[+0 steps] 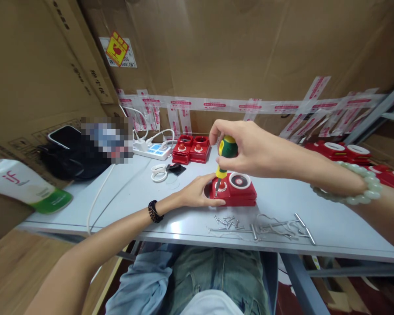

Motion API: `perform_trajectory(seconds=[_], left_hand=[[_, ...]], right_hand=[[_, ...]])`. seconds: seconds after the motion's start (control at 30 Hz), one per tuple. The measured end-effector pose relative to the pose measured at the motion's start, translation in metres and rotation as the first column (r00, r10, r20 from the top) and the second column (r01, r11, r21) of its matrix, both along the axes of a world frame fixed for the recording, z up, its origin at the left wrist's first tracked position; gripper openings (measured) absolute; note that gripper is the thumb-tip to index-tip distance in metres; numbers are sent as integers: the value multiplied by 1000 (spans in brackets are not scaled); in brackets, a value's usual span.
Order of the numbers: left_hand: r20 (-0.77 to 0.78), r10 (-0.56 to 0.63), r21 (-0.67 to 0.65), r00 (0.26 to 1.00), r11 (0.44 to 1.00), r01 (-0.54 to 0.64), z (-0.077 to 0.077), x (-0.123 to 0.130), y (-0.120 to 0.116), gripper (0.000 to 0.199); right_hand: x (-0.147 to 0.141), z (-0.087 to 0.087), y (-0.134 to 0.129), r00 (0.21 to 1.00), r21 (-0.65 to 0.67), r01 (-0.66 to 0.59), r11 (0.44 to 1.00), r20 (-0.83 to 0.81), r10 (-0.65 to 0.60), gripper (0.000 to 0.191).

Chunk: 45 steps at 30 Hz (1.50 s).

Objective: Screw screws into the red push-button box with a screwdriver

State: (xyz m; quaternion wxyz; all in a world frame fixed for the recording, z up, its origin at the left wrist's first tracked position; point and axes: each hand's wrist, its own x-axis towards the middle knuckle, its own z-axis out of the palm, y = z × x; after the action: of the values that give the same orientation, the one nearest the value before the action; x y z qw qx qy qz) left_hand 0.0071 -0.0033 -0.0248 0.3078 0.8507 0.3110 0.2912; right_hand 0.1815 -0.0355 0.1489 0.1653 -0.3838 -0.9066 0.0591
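Green-and-yellow plastic filled our right hand (pixel 249 148): the fingers were curled shut around the stubby handle of the short screwdriver (pixel 226 158), near the middle of the frame, its shaft standing almost upright with the tip down on the left part of the red rectangular plastic unit with a white ring (pixel 234 188). Our left hand (pixel 198 192) lay flat-sided against that unit's left end, thumb and fingers half closed on its edge, bracing it on the pale grey tabletop (pixel 124 197).

To drive well here, we judged it best to keep the shaft plumb over the screw, press down as we turned, and hold the unit firm so it could not swivel.

One screwdriver and one unit were in hand. Two more small red units (pixel 191 148) sat behind, centre top of the table. Further red units lay at the right edge, perhaps three; we could not tell exactly. A loose heap of silver screws (pixel 226 220) lay in front, too small to count.
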Motion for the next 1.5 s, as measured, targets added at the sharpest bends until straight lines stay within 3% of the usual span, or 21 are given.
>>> perform_trajectory(seconds=[0.17,0.33,0.43,0.57,0.67,0.9,1.07,1.17,1.27,1.4,1.43,1.5], left_hand=[[-77,78,-19,994,997,-80,-4,-1,2,73],[-99,23,13,995,1000,-22,-4,-6,0,91],[-92,-34,128,995,991,46,2,-11,-8,99],[-36,-43,389,998,920,53,11,-11,-28,56],[-69,-1,505,998,862,36,12,-3,-41,21],[-170,32,556,985,828,69,1,10,-47,18],[-206,30,539,978,838,87,2,9,-47,19],[-169,36,527,985,848,60,5,9,-47,25],[-86,79,496,993,868,-26,9,8,-43,32],[-57,167,352,984,926,-137,17,12,-31,51],[-73,170,314,983,939,-139,19,14,-28,57],[-117,155,258,981,959,-120,21,19,-21,68]], right_hand=[[5,10,-7,999,22,44,999,-29,-44,21],[15,9,-15,999,-49,38,998,-28,-39,16],[22,0,-16,999,-73,22,997,-23,-24,12],[31,-15,-15,1000,-95,18,995,-23,-21,12],[36,-24,-16,999,-127,13,992,-46,-19,13],[41,-31,-18,994,-150,35,988,-98,-50,12],[53,-20,-16,964,-89,61,994,-254,-82,13],[64,-9,-15,880,46,163,986,-459,-124,17],[76,-6,-9,736,130,341,931,-653,-179,19],[92,-25,23,541,194,454,870,-835,-96,16],[96,-33,34,537,157,441,884,-835,-120,14],[104,-49,57,402,103,502,859,-907,-127,19]])
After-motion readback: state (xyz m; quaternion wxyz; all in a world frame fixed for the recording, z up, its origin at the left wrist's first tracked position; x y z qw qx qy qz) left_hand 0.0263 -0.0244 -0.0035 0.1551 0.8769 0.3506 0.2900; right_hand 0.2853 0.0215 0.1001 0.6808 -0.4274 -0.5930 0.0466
